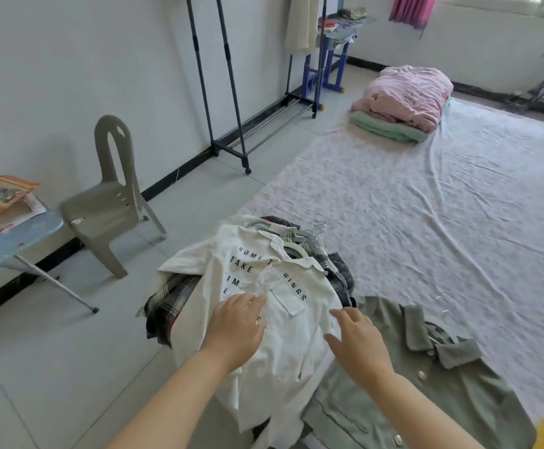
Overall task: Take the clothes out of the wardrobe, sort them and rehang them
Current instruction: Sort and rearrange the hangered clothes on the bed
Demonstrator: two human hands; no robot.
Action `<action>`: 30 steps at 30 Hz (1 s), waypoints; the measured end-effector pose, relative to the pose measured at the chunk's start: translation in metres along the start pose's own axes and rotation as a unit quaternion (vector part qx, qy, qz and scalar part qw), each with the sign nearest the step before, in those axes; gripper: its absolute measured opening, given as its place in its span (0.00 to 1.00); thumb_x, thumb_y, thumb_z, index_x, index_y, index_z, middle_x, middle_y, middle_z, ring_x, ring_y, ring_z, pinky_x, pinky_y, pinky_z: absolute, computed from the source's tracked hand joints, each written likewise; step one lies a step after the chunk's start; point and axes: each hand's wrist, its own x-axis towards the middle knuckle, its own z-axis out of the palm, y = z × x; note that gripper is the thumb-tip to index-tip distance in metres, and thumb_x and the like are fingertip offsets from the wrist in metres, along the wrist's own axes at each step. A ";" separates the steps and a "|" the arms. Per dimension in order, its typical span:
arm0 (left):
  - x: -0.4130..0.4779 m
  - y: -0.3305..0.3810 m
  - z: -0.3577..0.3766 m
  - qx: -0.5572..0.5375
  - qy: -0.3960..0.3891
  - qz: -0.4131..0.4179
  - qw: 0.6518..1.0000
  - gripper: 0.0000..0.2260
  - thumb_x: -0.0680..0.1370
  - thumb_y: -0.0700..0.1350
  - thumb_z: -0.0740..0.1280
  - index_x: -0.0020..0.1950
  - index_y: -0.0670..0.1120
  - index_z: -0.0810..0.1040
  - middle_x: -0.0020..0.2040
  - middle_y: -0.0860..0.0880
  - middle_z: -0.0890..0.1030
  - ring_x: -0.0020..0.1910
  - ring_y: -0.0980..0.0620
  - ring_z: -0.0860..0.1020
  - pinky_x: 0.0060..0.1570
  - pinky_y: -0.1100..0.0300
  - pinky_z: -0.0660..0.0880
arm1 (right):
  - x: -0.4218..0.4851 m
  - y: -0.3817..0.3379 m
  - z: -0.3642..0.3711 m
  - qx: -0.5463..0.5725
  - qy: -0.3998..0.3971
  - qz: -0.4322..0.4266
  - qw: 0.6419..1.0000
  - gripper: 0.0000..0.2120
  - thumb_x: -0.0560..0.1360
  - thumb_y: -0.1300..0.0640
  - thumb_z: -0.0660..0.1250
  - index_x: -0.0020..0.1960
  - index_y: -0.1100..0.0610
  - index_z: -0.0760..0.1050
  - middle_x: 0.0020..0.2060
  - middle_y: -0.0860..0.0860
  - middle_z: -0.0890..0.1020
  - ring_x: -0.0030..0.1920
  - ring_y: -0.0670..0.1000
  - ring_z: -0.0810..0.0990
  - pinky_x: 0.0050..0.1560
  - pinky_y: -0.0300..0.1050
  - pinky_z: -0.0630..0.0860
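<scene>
A wide bed [458,222] covered in a pale patterned sheet fills the right of the view, with a folded pink and green bedding stack [403,102] at its far end. Against the white wall stands a dark clothes rail [228,92], almost bare, with one pale garment [300,24] hanging near its far end. Left of it is a grey plastic chair [112,196], and a bench [11,234] holding books pokes in at the left edge. At the bed's near corner lies a pile of clothes still on their hangers [309,238], topped by a white shirt [264,303] printed with black lettering; plaid garments [170,299] show beneath it. Just beside the pile, a green button-up shirt [426,384] lies spread on the bed. The left hand [238,328] rests open and flat on the white shirt; the right hand [358,341] hovers open at its edge, gripping nothing. Sorting appears under way. To lift this shirt cleanly, it would help to find its hanger hook first, so lower layers stay put.
</scene>
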 end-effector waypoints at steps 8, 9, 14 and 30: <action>0.115 -0.070 0.000 0.000 -0.031 0.012 0.999 0.20 0.78 0.50 0.57 0.70 0.51 0.63 0.68 0.53 0.67 0.67 0.53 0.64 0.64 0.58 0.61 | 0.141 -0.022 0.014 0.013 -0.024 0.024 0.999 0.23 0.77 0.48 0.60 0.71 0.52 0.63 0.67 0.50 0.68 0.66 0.53 0.67 0.64 0.46 0.65; 0.127 -0.075 0.003 0.003 -0.036 0.016 0.999 0.20 0.78 0.50 0.57 0.70 0.51 0.64 0.67 0.54 0.68 0.66 0.53 0.64 0.64 0.59 0.61 | 0.155 -0.021 0.016 0.014 -0.026 0.031 0.999 0.23 0.77 0.48 0.61 0.70 0.52 0.63 0.67 0.50 0.68 0.66 0.54 0.68 0.64 0.47 0.66; 0.184 -0.096 0.024 0.003 -0.060 0.059 0.996 0.21 0.78 0.50 0.57 0.71 0.55 0.61 0.64 0.56 0.68 0.64 0.55 0.65 0.62 0.61 0.58 | 0.227 -0.013 0.035 0.013 -0.021 0.076 0.997 0.21 0.77 0.49 0.60 0.69 0.51 0.66 0.64 0.51 0.71 0.63 0.54 0.70 0.61 0.47 0.67; 0.324 -0.152 0.123 -0.005 -0.090 0.149 0.985 0.22 0.79 0.52 0.57 0.73 0.52 0.60 0.69 0.55 0.65 0.68 0.55 0.61 0.64 0.61 0.54 | 0.370 0.026 0.146 -0.075 0.011 0.179 0.981 0.17 0.77 0.47 0.60 0.63 0.52 0.70 0.61 0.51 0.75 0.66 0.54 0.68 0.59 0.48 0.67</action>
